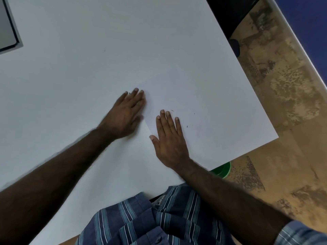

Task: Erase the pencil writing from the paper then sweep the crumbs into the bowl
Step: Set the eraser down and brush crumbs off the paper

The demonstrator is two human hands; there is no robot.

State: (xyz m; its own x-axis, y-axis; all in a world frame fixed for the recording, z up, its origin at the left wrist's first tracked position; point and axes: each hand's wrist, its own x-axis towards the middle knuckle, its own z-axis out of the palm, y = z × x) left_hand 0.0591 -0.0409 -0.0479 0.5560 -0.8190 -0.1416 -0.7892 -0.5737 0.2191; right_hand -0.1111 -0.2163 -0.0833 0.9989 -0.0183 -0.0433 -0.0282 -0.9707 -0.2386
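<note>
A white sheet of paper (194, 96) lies on the white table (70, 76), hard to tell apart from it; its left edge runs by my hands. My left hand (126, 114) lies flat with straight fingers at the paper's left edge. Flat on the paper rests my right hand (169, 138), fingers straight and together. A few dark eraser crumbs (187, 126) lie just right of my right fingers. No pencil writing shows on the sheet. Part of a green bowl (223, 169) peeks out below the table's near edge, by my right forearm.
A grey framed panel (7, 27) sits at the table's far left corner. The table's right edge drops to a mottled brown floor (283, 103). A dark object (235, 46) stands by the far right edge. My striped shirt (150, 218) fills the bottom.
</note>
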